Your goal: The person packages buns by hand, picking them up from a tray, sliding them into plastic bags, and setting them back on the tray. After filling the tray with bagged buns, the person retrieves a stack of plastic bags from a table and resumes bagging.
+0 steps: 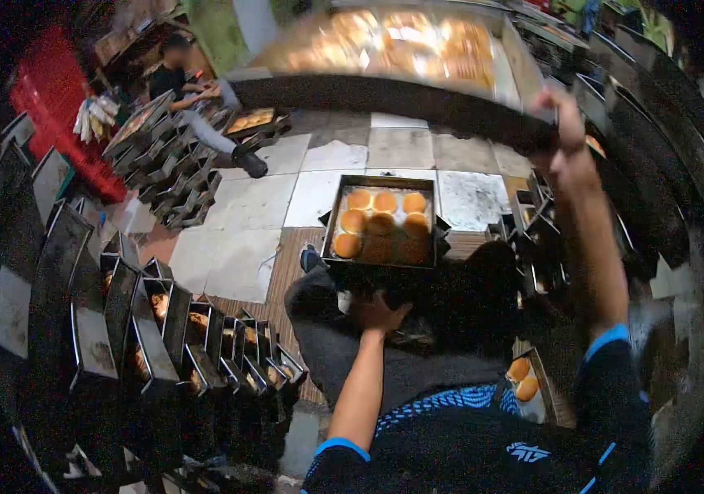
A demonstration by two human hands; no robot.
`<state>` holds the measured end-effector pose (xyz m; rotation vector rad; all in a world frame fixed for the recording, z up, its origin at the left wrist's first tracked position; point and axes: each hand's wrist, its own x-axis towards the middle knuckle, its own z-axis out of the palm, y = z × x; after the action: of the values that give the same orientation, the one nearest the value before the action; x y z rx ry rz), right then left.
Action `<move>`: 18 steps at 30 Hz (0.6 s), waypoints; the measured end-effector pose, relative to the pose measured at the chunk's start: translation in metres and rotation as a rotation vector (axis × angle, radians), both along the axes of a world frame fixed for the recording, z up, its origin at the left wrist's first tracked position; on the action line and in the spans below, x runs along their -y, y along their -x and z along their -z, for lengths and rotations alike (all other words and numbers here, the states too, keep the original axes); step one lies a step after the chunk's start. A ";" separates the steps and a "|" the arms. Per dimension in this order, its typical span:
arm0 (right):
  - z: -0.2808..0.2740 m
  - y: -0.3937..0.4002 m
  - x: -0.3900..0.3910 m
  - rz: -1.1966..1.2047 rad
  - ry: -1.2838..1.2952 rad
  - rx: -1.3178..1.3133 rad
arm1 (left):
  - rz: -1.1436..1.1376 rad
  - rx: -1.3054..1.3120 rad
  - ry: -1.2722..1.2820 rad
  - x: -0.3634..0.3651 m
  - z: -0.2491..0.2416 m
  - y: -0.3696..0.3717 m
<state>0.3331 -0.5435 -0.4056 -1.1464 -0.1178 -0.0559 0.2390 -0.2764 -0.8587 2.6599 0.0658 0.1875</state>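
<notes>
My right hand (564,123), blurred by motion, is raised at the upper right and grips the near right corner of a large baking tray (385,95). Glossy golden bread rolls (401,39) fill that tray, which is held up in front of me. Low before my lap, my left hand (381,314) has its fingers spread and holds nothing I can see; shadow covers part of it. Just beyond it sits a square dark baking pan (327,221) with several round buns (384,201) on a pale lining, its near right part in shadow.
Stacked dark pans (148,329) with bread in some rise at the left, and more pans (631,107) stand at the right. A pan with buns (523,379) lies beside my right hip. Pale tiles (245,198) cover the floor. Another person (172,78) sits at the far left.
</notes>
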 end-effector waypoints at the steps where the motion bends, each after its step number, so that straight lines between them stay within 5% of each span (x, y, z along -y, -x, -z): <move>1: -0.040 0.029 -0.028 0.274 0.005 0.095 | 0.103 0.072 0.003 -0.003 0.072 -0.003; 2: -0.058 -0.032 0.040 0.353 0.367 0.319 | 0.208 0.142 0.004 -0.005 0.139 -0.004; 4: -0.120 0.006 0.021 0.360 0.247 0.488 | 0.341 -0.391 0.184 -0.014 0.025 0.006; 7: -0.178 0.036 0.023 0.414 0.262 0.631 | 0.413 -0.553 0.217 -0.024 0.000 0.014; 13: -0.290 0.122 0.102 0.831 0.487 0.861 | 0.395 -0.364 0.241 -0.024 -0.044 0.027; 16: -0.314 0.180 0.142 1.039 0.580 0.871 | 0.384 -0.397 0.354 -0.036 -0.013 0.008; 18: -0.315 0.204 0.161 1.131 0.614 0.831 | 0.380 -0.394 0.384 -0.036 -0.049 0.015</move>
<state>0.1294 -0.7044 -0.0907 -1.6103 -0.2141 -1.5964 0.2240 -0.2402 -0.8099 2.2363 -0.2507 -0.4308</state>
